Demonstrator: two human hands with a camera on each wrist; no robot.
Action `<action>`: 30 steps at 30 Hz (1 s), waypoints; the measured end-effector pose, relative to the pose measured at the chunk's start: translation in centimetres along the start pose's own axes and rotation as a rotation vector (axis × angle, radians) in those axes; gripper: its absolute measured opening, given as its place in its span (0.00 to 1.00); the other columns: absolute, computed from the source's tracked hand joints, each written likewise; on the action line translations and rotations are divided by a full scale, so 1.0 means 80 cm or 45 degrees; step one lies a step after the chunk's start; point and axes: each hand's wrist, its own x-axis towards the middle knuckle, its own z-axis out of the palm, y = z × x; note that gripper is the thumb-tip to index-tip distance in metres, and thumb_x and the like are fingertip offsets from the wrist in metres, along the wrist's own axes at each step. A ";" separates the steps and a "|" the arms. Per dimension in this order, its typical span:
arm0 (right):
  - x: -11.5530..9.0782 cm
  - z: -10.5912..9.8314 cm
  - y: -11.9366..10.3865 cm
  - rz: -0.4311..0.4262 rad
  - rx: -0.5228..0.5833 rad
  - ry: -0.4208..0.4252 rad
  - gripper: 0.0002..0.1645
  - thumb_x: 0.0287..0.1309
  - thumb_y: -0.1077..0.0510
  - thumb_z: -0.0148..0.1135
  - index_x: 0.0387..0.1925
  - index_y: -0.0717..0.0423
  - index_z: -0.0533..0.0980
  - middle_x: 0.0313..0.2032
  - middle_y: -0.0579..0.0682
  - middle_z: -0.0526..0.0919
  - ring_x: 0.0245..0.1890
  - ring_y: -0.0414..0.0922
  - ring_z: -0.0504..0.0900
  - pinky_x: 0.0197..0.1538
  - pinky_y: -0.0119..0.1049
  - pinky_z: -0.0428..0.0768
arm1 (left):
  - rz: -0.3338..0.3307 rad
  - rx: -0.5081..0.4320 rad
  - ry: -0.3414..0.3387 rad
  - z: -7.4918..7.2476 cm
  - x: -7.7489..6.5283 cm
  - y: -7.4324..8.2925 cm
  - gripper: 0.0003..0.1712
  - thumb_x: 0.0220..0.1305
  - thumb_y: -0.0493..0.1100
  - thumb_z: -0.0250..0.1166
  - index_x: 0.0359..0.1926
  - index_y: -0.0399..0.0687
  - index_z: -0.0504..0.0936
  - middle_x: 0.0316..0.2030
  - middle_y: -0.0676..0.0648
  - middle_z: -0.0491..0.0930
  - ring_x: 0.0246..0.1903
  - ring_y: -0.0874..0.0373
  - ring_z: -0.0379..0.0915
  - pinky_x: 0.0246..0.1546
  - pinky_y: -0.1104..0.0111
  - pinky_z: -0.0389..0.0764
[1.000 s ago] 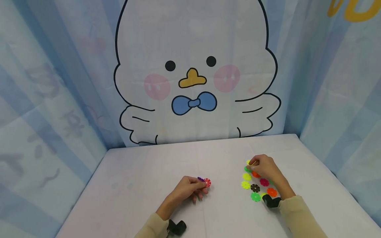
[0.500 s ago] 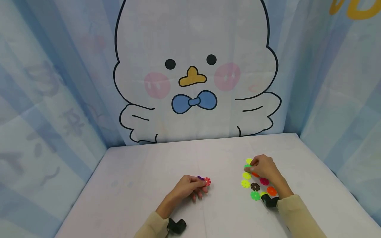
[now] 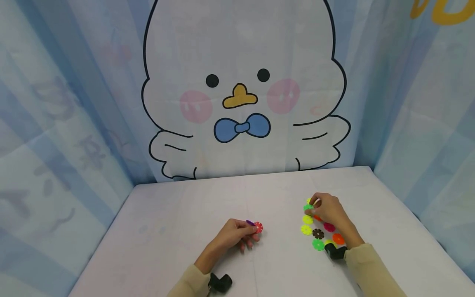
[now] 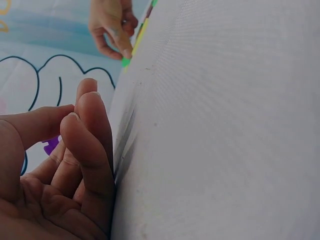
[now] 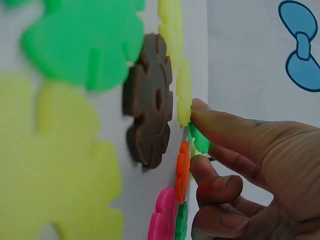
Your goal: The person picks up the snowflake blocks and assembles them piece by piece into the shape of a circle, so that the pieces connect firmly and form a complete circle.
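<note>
Head view: red disc [image 3: 259, 227] and purple disc [image 3: 250, 223] clamped in left hand [image 3: 236, 233], green disc [image 3: 308, 207] in right hand [image 3: 330, 209].
Held midway between the side edges of the table [image 3: 178, 222] and nearer its right edge, respectively. Left wrist view: purple disc partly covered. Right wrist view: orange disc [image 5: 182, 172] seen just beside the right hand.

Up and right of your right hand's fingers [image 3: 320, 196], yellow lettering [image 3: 450, 20] on the curtain [image 3: 419, 86] is cut off; you can read no word.
</note>
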 end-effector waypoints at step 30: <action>-0.005 -0.005 -0.008 -0.113 0.060 0.024 0.11 0.63 0.63 0.72 0.46 0.65 0.87 0.40 0.57 0.89 0.39 0.49 0.81 0.47 0.46 0.86 | -0.009 -0.026 -0.003 0.000 -0.002 0.000 0.15 0.72 0.43 0.68 0.46 0.32 0.89 0.33 0.46 0.93 0.22 0.66 0.81 0.19 0.75 0.77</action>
